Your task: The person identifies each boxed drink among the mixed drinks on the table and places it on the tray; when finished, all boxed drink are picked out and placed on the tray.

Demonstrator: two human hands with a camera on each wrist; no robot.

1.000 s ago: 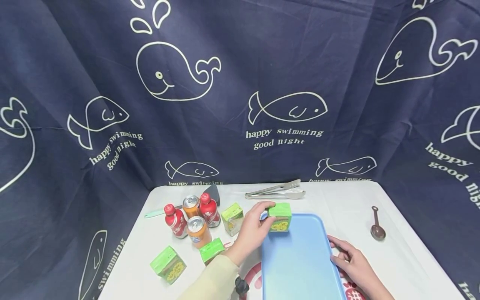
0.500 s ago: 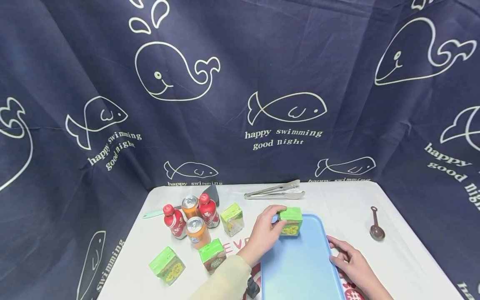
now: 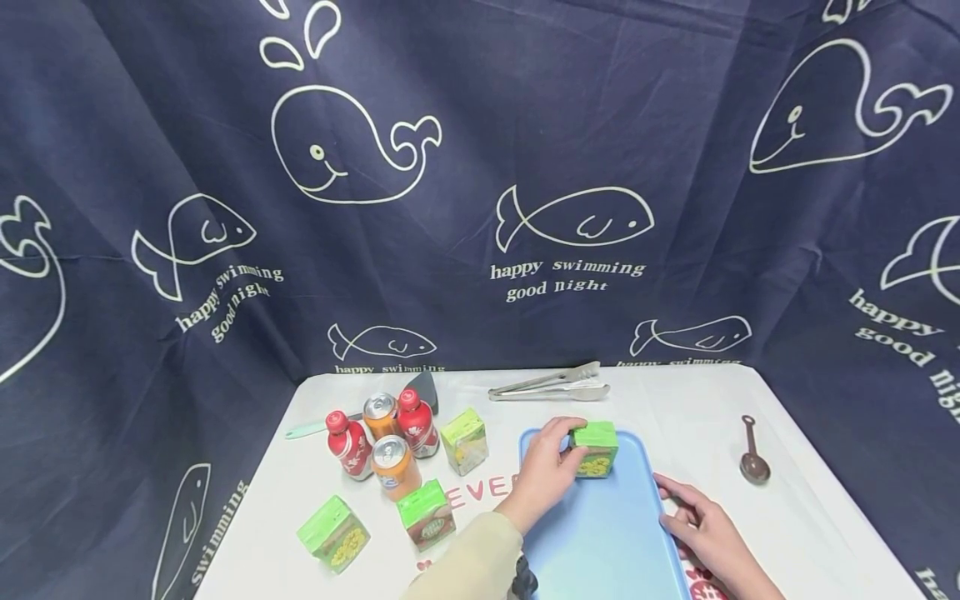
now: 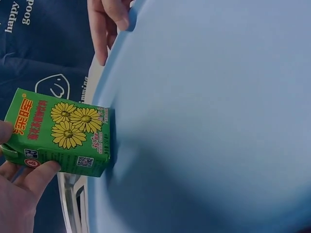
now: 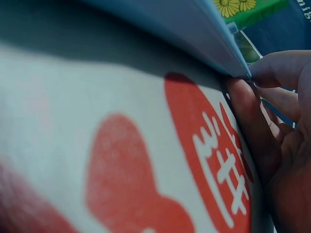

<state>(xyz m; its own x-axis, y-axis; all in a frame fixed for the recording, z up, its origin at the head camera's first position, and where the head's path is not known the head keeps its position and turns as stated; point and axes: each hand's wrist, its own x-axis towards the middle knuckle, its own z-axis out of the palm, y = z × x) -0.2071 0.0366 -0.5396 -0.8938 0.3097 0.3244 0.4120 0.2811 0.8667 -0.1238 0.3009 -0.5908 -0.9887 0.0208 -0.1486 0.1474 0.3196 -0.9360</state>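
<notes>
My left hand [image 3: 547,475] grips a green drink carton [image 3: 597,450] with yellow flowers on its front, over the far end of the blue tray [image 3: 607,533]. In the left wrist view, thumb and fingers hold the upper part of the carton [image 4: 63,131]. Its base meets or nearly meets the tray surface [image 4: 218,111]; I cannot tell which. The right hand [image 3: 708,533] pinches the tray's right edge. In the right wrist view, the thumb of that hand [image 5: 272,116] is on the rim [image 5: 214,39] and a finger lies beneath it.
Left of the tray stand more green cartons [image 3: 426,517], two red bottles [image 3: 350,446] and two orange cans [image 3: 396,471]. A spatula [image 3: 307,429] lies behind them. Metal tongs [image 3: 551,386] rest at the back, and a brown measuring spoon [image 3: 753,462] lies at right.
My left hand has carried the carton rightward and slightly nearer, from the tray's far left corner to the middle of its far end. The right hand stays at the tray's edge.
</notes>
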